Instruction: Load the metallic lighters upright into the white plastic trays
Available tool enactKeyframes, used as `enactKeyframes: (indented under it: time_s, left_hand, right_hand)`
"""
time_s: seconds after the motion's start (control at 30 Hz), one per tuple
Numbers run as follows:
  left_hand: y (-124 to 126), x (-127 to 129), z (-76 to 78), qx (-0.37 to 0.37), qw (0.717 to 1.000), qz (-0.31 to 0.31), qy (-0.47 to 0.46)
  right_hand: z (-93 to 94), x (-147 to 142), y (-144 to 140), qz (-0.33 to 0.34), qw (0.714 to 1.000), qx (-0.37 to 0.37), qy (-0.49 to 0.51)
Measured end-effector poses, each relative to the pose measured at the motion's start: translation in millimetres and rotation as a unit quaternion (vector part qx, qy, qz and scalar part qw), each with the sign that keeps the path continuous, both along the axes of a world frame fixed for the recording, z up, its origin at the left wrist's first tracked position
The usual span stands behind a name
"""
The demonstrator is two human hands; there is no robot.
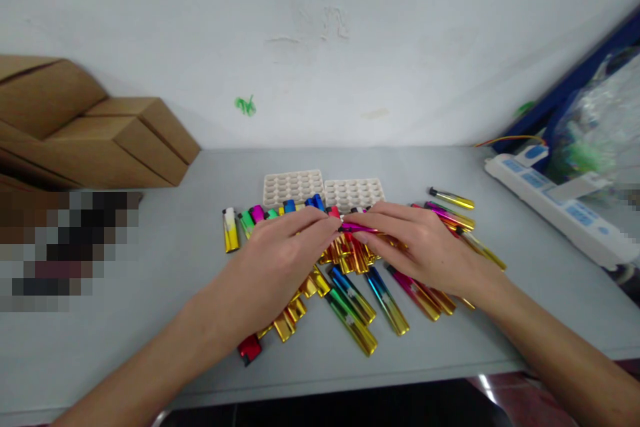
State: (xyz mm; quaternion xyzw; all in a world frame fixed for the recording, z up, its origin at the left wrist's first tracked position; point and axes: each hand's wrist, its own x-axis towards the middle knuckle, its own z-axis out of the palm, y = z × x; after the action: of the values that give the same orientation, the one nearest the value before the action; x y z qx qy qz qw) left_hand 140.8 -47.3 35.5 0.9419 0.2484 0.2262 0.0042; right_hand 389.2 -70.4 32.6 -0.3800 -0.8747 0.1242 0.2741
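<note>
Red lighter (249, 349) closest to the table's near edge, just below the big lighter pile (350, 280) on the grey table (150, 320). Left hand (280, 257) and right hand (425, 247) both hovering over that pile, fingertips meeting on a magenta lighter (359, 228), pinched flat between them right above the pile's middle. Two white trays (325, 188) just behind the pile, cardboard boxes (90, 127) way off left of it, white power strip (560, 207) well off right.
</note>
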Motion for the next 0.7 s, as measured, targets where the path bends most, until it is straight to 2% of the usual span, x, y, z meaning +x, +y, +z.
enactKeyframes:
  time_s: [0.17, 0.3, 0.43, 0.57, 0.7]
  left_hand:
    - [-1.3, 0.5, 5.4, -0.035, 0.999, 0.006, -0.01]
    - [2.1, 5.5, 18.2, -0.082, 0.992, 0.009, -0.099]
    - [5.4, 7.4, 22.9, -0.151, 0.973, 0.024, -0.173]
    - [5.3, 9.4, 22.4, -0.232, 0.942, 0.044, -0.238]
    - [3.0, 15.2, 18.1, -0.335, 0.884, 0.052, -0.322]
  right_hand:
    - [0.4, 0.7, -0.2, 0.007, 1.0, 0.004, 0.0]
    - [1.2, 3.2, -0.1, 0.022, 0.999, -0.005, 0.028]
    - [0.9, 5.9, -0.2, 0.029, 0.996, -0.025, 0.084]
    - [0.3, 5.3, -1.5, 0.022, 0.989, -0.074, 0.129]
    - [-1.4, 1.9, -2.7, 0.016, 0.978, -0.1, 0.184]
